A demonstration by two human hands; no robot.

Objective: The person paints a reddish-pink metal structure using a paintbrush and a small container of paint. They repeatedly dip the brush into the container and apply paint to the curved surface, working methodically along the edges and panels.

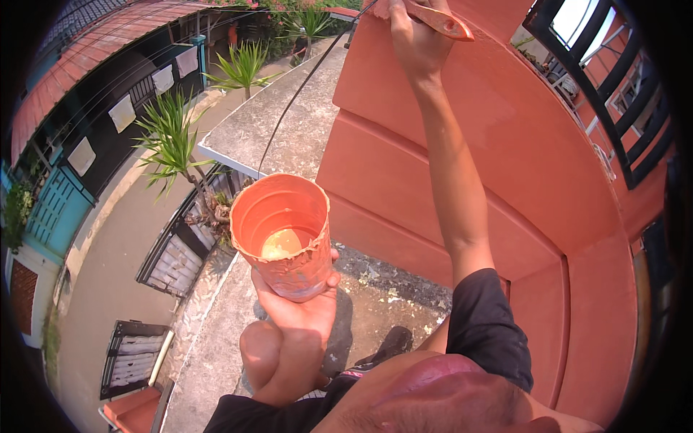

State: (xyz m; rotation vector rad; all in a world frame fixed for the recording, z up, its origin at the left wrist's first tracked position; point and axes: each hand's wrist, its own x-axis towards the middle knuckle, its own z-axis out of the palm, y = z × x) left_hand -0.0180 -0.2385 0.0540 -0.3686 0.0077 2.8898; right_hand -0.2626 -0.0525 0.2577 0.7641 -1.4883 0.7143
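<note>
My left hand (pixel 302 312) cups an orange paint pot (pixel 283 268) from below, its fingers and thumb wrapped round the base. The pot's rim is ragged and caked with paint, and a little paint shows at the bottom. Stretched up to the top of the picture, my right hand (pixel 417 45) grips a paintbrush (pixel 449 26) with an orange, paint-smeared handle. The bristle end is near the upper edge of the terracotta-orange wall (pixel 505 137); whether it touches cannot be made out. Grooves run across this wall.
I am on a rough concrete ledge (pixel 206 346), high above a street (pixel 108 289). A black cable (pixel 297 108) hangs down past the pot. Spiky plants (pixel 171 141) and metal fence panels (pixel 177 260) stand below left. Black railings (pixel 606 79) rise at upper right.
</note>
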